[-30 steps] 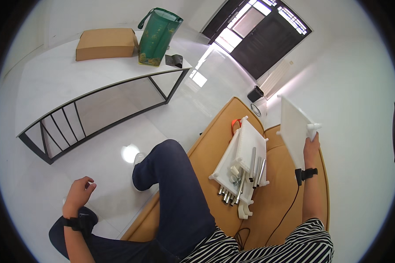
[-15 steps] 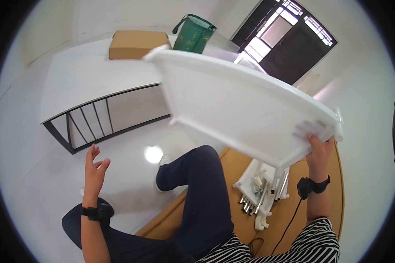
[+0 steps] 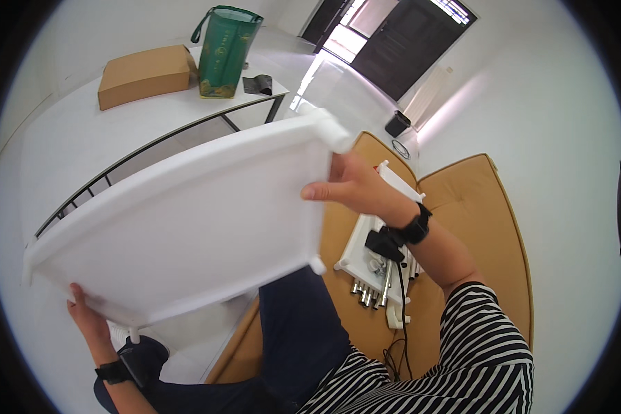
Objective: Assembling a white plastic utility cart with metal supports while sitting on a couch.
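Observation:
A white plastic shelf panel [image 3: 193, 221] with a raised rim and corner sockets is held up in front of me, tilted, over my legs. My right hand [image 3: 355, 183] grips its right end, thumb on the face and fingers behind the edge. At the lower left corner, my left hand [image 3: 88, 314] has its thumb on the panel's rim, the other fingers partly hidden. Beside my right forearm, another white panel [image 3: 352, 252] lies on the tan sofa with several metal tubes [image 3: 369, 297] and white plastic fittings [image 3: 397, 314] on and around it.
A white table [image 3: 62, 138] with a black frame stands ahead on the left, bearing a cardboard box [image 3: 145, 76], a green bag [image 3: 228, 55] and a dark flat item [image 3: 257, 85]. The tan sofa [image 3: 462, 207] is on my right. A black bin [image 3: 397, 123] stands near the dark door [image 3: 414, 48].
The panel has swung left and down across my front, carried by my right hand. My left hand, free before, now holds its lower left corner. The view has turned right.

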A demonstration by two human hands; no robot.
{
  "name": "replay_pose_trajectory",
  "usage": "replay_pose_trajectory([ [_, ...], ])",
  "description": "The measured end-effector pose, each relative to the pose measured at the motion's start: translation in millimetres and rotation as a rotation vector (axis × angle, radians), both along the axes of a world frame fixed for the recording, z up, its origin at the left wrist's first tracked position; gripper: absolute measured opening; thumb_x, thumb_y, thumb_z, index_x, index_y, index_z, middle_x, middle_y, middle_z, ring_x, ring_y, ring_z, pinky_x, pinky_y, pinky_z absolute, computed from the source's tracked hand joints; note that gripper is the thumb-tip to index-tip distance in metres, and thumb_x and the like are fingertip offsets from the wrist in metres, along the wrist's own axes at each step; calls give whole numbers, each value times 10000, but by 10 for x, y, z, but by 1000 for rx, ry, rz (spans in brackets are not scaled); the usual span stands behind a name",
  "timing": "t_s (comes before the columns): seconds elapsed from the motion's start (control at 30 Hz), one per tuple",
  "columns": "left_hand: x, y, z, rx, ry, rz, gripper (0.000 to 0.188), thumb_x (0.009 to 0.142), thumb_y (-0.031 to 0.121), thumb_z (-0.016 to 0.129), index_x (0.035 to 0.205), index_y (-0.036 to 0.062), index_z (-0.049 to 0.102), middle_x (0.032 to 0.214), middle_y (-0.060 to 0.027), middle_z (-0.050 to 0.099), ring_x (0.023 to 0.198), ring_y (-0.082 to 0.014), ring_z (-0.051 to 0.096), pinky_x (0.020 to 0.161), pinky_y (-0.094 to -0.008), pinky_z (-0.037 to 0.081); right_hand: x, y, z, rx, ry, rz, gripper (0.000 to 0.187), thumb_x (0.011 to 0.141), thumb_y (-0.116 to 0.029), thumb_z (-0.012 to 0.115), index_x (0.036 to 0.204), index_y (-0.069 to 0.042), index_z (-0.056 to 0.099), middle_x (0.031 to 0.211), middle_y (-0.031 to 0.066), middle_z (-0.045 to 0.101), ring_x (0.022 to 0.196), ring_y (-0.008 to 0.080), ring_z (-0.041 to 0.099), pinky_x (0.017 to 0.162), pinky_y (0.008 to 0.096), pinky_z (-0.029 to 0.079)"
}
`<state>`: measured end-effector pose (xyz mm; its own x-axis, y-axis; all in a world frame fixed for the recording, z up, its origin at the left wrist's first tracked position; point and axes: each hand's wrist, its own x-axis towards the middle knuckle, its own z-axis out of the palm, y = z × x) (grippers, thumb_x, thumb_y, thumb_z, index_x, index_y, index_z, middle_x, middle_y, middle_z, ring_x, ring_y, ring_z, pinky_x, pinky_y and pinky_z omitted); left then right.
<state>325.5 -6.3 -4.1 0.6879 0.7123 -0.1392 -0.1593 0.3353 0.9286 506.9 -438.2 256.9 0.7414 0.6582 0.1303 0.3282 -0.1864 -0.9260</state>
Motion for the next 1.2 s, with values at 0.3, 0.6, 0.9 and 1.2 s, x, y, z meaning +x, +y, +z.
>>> replay_pose_trajectory([
  [0.3, 58, 85, 160, 21, -64, 192, 593, 864, 423, 644, 1208, -31, 481, 1081, -89, 585, 939, -178, 577, 808, -307, 464, 835, -3971, -1276, -1522, 37, -588, 413, 749, -371, 696, 836, 32, 666, 719, 184, 646, 639, 333, 619, 650, 403, 507],
  [0.6, -32, 90, 141, 234, 157, 256, 530, 854, 326, 680, 1174, -61, 511, 1064, -110, 600, 897, -179, 591, 780, -303, 486, 48, -4363, -2406, -1332, 101, -1109, 307, 733, -215, 639, 825, 78, 639, 822, 264, 656, 824, 356, 663, 745, 436, 533],
  [0.9, -118, 184, -142, 704, 591, 400, 446, 754, 336, 749, 895, -49, 574, 820, -157, 631, 711, -254, 579, 682, -373, 463, 567, -3901, -2057, -383, 302, -1397, 126, 903, -121, 359, 956, -70, 461, 684, 89, 498, 469, 189, 530, 353, 321, 438],
  [1.2, 46, -26, 60, 815, 878, 392, 292, 780, 279, 688, 945, 56, 599, 821, -133, 619, 803, -346, 608, 711, -420, 463, 226, -62, -555, 268, 423, -532, 303, 880, -153, 529, 1147, -52, 428, 834, 28, 522, 591, 78, 465, 427, 200, 380],
])
